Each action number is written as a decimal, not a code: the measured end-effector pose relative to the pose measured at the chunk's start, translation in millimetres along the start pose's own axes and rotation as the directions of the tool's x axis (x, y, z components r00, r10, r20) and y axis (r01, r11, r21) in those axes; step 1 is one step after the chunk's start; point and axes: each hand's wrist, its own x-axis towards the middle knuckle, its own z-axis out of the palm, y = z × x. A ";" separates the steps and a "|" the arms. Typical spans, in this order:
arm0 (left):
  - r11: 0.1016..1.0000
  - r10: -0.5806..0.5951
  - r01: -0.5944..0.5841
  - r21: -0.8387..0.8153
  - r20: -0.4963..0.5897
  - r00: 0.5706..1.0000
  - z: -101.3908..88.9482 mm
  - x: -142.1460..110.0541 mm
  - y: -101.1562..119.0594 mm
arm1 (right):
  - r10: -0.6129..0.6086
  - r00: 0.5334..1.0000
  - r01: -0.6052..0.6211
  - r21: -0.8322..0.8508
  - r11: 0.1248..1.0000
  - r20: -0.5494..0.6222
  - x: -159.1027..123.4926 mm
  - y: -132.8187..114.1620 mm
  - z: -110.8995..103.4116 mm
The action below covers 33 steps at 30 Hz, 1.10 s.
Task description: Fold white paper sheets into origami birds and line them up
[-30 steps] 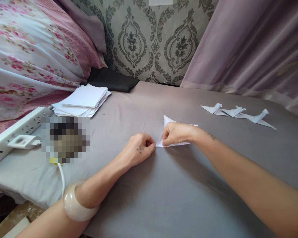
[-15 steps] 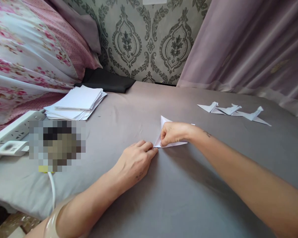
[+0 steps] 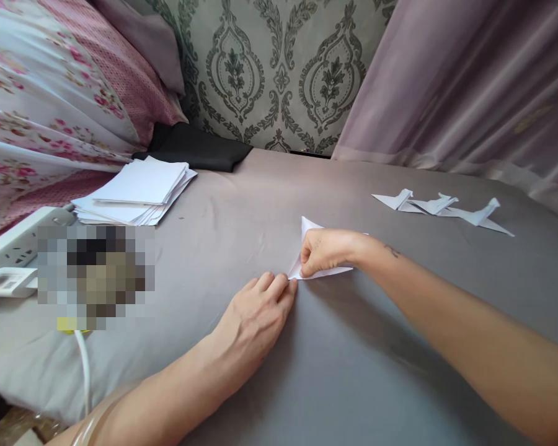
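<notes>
A piece of white paper (image 3: pixel 309 224), partly folded, lies on the grey cloth in the middle of the view. My right hand (image 3: pixel 324 249) covers much of it, its fingers curled and pressed down near the paper's left corner. My left hand (image 3: pixel 259 311) holds that same corner with thumb and fingertips closed together. One pointed flap stands out above my right hand, and a lower edge shows beneath the wrist. The folds under the right hand are hidden.
Several folded white paper birds (image 3: pixel 439 204) stand in a row at the right. A stack of white paper (image 3: pixel 142 181) lies at the back left, before a black cloth (image 3: pixel 198 148). A white power strip (image 3: pixel 25 238) with a plug and cable is at the left edge.
The view has shifted slightly. Both hands stay at the paper's left corner, with the left fingers a little more bent; the paper looks nearly the same.
</notes>
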 end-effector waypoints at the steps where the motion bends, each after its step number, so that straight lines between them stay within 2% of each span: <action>1: 1.000 -0.007 0.007 -0.009 -0.003 1.000 -0.2 -0.5 -0.1 | -0.001 1.000 0.001 0.003 1.000 0.001 0.1 -0.1 -0.1; 8: 0.997 -0.040 0.039 -0.074 -0.005 0.999 2.8 -1.6 -1.0 | -0.008 1.000 0.007 0.036 0.999 0.025 1.8 3.3 -0.5; 15: 0.995 -0.052 0.056 -0.087 0.052 0.997 -0.2 -1.3 -1.6 | -0.012 0.999 0.010 0.044 0.999 0.036 4.8 5.2 -1.0; 24: 0.993 -0.048 0.055 -0.104 0.070 0.996 -0.5 -1.8 -3.4 | -0.009 0.999 0.008 0.026 1.000 0.031 7.8 7.2 0.2; 29: 0.990 -0.051 0.060 -0.129 0.076 0.996 -10.1 1.0 -3.1 | 0.009 0.999 -0.008 -0.024 1.000 0.034 3.6 0.1 -3.9; 33: 0.984 -0.057 0.062 -0.167 0.037 0.998 -18.6 5.9 0.1 | 0.022 0.999 -0.019 -0.071 0.997 0.045 -2.6 -8.2 -9.6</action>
